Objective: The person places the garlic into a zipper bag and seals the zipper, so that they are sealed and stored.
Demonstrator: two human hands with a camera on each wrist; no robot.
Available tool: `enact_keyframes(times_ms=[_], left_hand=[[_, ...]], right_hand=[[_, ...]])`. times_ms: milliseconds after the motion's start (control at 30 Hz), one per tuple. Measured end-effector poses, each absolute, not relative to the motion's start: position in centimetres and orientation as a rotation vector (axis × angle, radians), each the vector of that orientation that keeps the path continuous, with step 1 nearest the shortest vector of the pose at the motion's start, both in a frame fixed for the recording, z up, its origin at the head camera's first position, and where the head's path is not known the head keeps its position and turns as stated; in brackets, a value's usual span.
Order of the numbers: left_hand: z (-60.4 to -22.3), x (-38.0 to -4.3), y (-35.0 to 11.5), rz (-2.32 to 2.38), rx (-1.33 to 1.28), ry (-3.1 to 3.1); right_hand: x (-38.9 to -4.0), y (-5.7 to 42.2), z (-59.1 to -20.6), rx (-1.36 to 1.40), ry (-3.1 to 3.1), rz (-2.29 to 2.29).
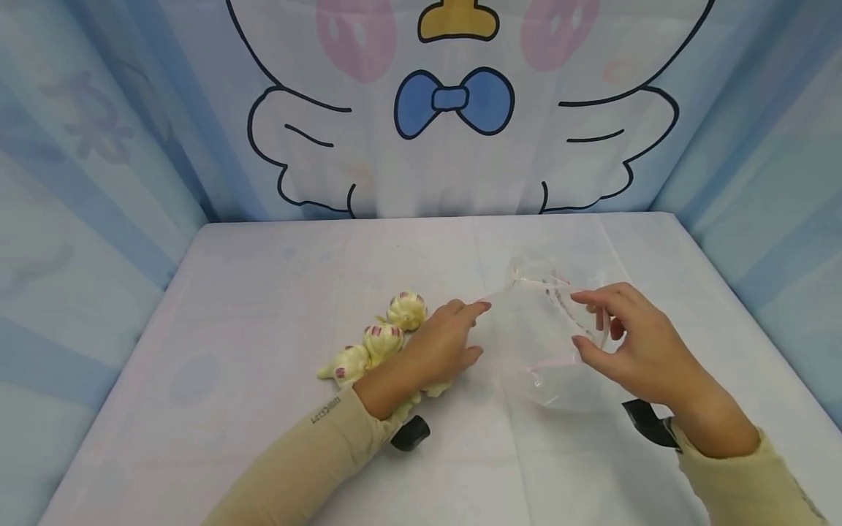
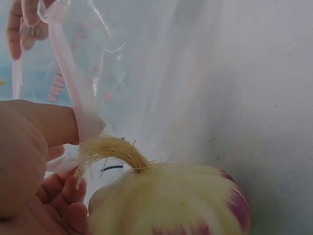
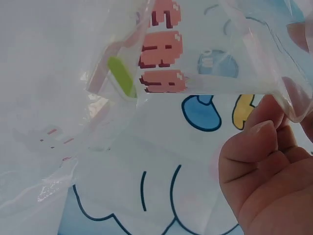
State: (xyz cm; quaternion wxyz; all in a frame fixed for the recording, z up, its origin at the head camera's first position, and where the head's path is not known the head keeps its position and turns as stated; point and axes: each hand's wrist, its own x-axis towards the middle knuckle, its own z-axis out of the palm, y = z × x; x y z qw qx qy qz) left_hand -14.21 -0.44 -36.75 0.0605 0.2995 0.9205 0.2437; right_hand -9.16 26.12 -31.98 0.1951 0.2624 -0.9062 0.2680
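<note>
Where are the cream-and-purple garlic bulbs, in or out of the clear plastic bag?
Out: the garlic bulbs lie on the white table, left of the bag.

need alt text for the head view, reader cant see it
A person's left hand and right hand hold a clear plastic bag between them over a white table. Pale garlic bulbs with purplish marks lie beside the left hand; a cartoon-printed curtain hangs behind.

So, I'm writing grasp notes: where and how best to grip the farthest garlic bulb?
Probably across the rounded body of the farthest garlic bulb, from above and its far side: those look exposed, while another garlic bulb and the left hand crowd the near side.
</note>
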Motion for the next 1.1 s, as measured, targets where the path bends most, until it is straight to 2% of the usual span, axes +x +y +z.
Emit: enact_keyframes(times_ms=[633, 1100], left_hand=[[-35.0, -13.2, -3.1, 0.935, 0.845, 2.776], [-34.5, -11.9, -6.4, 1.008, 0.824, 2.800]], right_hand=[[-10.8, 25.0, -32.7, 0.597, -2.757, 0.673], [-11.5, 25.4, -33.3, 0.592, -2.786, 0.855]])
